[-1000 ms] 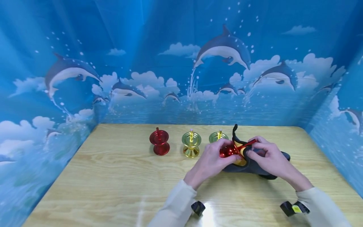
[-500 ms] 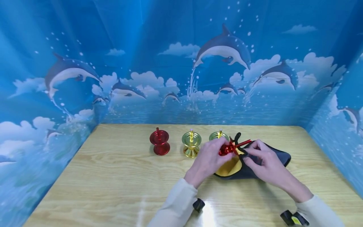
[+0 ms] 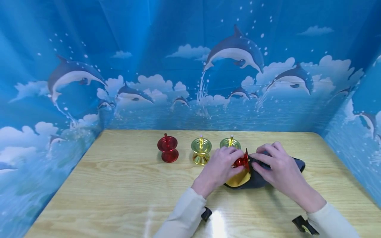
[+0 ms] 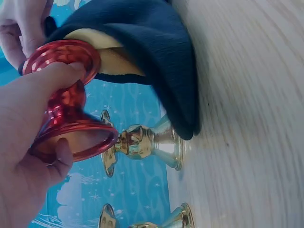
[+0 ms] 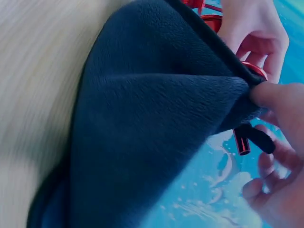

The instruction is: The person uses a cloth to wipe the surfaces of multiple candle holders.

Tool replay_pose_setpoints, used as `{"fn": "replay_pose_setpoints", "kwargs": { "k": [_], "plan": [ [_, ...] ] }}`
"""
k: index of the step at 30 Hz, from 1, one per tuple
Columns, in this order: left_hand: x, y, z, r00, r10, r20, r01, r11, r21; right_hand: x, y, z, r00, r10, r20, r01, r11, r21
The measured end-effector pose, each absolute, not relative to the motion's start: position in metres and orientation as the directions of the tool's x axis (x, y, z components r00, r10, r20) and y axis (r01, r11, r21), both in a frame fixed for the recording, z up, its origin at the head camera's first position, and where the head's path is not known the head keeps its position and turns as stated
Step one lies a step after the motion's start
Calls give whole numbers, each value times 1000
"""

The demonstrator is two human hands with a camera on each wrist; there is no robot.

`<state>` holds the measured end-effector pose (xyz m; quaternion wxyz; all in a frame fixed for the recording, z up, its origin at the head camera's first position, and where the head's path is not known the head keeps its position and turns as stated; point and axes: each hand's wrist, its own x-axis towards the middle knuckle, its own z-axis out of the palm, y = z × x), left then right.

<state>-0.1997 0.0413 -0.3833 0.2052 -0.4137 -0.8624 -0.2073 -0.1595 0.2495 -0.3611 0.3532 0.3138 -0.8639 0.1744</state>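
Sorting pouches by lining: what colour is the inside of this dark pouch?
Yellow lining inside the dark blue pouch, clearest in the head view.

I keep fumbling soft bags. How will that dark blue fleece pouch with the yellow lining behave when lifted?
The dark blue fleece pouch will likely flop: it sags flat on the wooden table. It is probably light. The right hand pinches its rim, so the plush pile seems grippable.

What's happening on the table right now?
A person's left hand grips a red metal spool at the mouth of a dark pouch with yellow lining, while the right hand pinches the pouch's edge. The spool is only partly at the opening. Another red spool and two gold spools stand upright in a row on the wooden table.
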Motion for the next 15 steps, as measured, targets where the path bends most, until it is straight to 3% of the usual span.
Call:
{"fn": "replay_pose_setpoints", "kwargs": {
  "k": [5, 9, 12, 15],
  "plan": [
    [-197, 40, -382, -534, 663, 525, 805, 588, 76, -163, 247, -357, -763, -241, 599, -516, 785, -342],
    [-194, 41, -381, -488, 678, 550, 790, 611, -52, -168, 248, -349, -937, -83, 339, -270, 788, -554],
    [-193, 41, -382, -460, 684, 566, 774, 621, -122, -172, 249, -345, -983, -53, 178, -154, 767, -623],
    [-194, 39, -382, -460, 678, 573, 773, 624, -118, -173, 248, -346, -981, -80, 179, -178, 744, -644]
  ]
}}
